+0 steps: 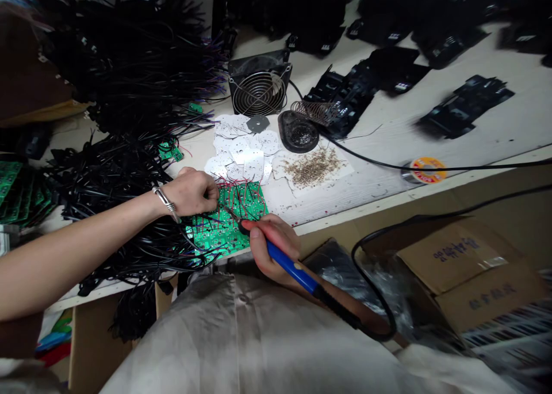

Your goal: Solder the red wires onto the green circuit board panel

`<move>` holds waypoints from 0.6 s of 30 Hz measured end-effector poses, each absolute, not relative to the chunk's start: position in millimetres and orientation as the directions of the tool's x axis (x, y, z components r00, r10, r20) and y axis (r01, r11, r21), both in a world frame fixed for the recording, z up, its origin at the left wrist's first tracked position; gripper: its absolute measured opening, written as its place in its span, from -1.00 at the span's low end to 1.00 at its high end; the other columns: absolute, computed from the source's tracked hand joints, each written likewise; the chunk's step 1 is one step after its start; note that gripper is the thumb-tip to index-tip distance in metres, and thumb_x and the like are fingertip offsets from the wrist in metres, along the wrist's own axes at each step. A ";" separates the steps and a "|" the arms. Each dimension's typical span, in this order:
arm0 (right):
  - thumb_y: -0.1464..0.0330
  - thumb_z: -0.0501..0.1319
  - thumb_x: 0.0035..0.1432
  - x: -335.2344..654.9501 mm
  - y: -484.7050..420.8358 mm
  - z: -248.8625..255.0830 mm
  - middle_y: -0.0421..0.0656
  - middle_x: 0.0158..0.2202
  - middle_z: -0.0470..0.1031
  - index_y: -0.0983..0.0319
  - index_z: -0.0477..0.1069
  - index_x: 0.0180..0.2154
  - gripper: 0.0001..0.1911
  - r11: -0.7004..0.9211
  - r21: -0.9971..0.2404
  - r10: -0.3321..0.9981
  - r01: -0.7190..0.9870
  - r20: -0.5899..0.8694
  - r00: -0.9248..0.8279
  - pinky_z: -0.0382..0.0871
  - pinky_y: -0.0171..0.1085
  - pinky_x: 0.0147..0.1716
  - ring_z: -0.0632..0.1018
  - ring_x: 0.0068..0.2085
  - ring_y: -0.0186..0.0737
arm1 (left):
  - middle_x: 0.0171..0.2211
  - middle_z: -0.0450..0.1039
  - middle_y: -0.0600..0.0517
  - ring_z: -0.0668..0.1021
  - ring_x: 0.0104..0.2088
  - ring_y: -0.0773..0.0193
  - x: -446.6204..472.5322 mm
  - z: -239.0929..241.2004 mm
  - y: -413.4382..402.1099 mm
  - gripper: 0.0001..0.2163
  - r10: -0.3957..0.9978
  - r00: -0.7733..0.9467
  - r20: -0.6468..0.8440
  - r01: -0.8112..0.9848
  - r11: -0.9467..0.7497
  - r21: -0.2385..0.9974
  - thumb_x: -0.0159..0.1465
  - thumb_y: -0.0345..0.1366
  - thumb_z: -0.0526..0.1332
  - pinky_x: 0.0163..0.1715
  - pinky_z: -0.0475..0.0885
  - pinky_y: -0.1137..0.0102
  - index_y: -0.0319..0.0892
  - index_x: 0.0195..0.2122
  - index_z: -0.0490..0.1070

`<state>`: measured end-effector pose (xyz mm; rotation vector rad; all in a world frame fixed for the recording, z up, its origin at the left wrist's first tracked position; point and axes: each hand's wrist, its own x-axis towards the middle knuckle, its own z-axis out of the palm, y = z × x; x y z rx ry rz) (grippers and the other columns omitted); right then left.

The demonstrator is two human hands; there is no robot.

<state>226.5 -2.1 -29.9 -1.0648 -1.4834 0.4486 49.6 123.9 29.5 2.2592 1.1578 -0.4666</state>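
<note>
A green circuit board (224,227) with red wire leads lies at the bench's near edge. My left hand (192,191), a metal bracelet on its wrist, rests on the board's top left with the fingers pinched; what they pinch is too small to make out. My right hand (271,247) grips a blue-handled soldering iron (287,264) like a pen. The iron's tip touches the board close to my left fingertips. The iron's black cord (379,302) loops off to the right.
Heaps of black cable bundles (129,95) crowd the left of the bench. Beyond the board lie white round discs (244,149), a small fan (259,86), a coil iron stand (308,115), wire clippings (310,167), a solder spool (425,169). Black housings (466,106) lie at the back right. Cardboard boxes (466,267) stand below.
</note>
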 end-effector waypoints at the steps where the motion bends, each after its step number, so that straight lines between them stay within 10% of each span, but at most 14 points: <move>1: 0.54 0.13 0.18 226.2 -2.2 -30.5 -0.26 -0.41 0.62 0.12 0.41 -0.21 -0.77 0.515 -0.781 0.805 0.353 0.582 0.114 0.48 -0.29 -0.51 0.56 -0.51 -0.33 | -0.53 0.49 0.12 0.44 -0.46 0.36 49.4 29.5 124.0 -0.84 0.627 0.570 -0.530 0.820 -0.477 0.317 0.06 -0.28 0.13 -0.27 0.25 0.43 -0.19 -0.57 0.43; 18: 0.34 0.08 0.32 243.2 -5.0 -35.8 -0.24 -0.48 0.48 0.18 0.43 -0.12 -0.81 0.188 -0.972 0.925 0.143 0.224 0.306 0.48 -0.29 -0.44 0.50 -0.51 -0.33 | -0.52 0.50 0.13 0.46 -0.44 0.35 49.6 30.3 123.5 -0.85 0.641 0.548 -0.537 0.836 -0.444 0.323 0.05 -0.27 0.14 -0.26 0.26 0.44 -0.18 -0.59 0.41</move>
